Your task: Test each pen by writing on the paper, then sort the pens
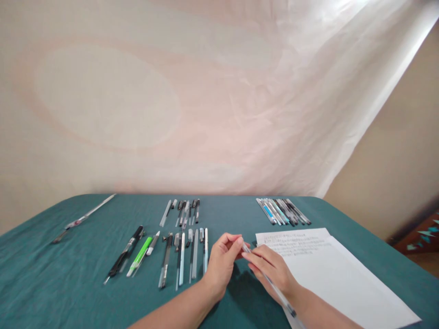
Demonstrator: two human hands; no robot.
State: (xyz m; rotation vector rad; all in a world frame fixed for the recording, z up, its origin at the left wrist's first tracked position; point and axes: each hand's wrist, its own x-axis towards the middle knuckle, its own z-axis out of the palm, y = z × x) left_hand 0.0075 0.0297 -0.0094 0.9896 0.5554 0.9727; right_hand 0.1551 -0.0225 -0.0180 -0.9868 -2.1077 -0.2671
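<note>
Both my hands meet over the front middle of the table. A slim pen (277,292) with a clear barrel slants from the fingertips down towards the lower right, a dark piece showing near its lower end. My right hand (276,272) is closed round its barrel. At the upper end, the thumb and fingers of my left hand (222,265) pinch the tip; whether a cap sits there is hidden by the fingers. Just left of my left hand lie pens and loose parts, among them a pale blue barrel (182,260) and a dark pen (166,260).
Written paper sheets (343,278) lie under and beside my right forearm. A row of pens (283,211) is at the back right, a group of pen parts (183,212) at the back middle. Further left are a green pen (140,256), a black pen (125,253) and a long wrapped item (87,215).
</note>
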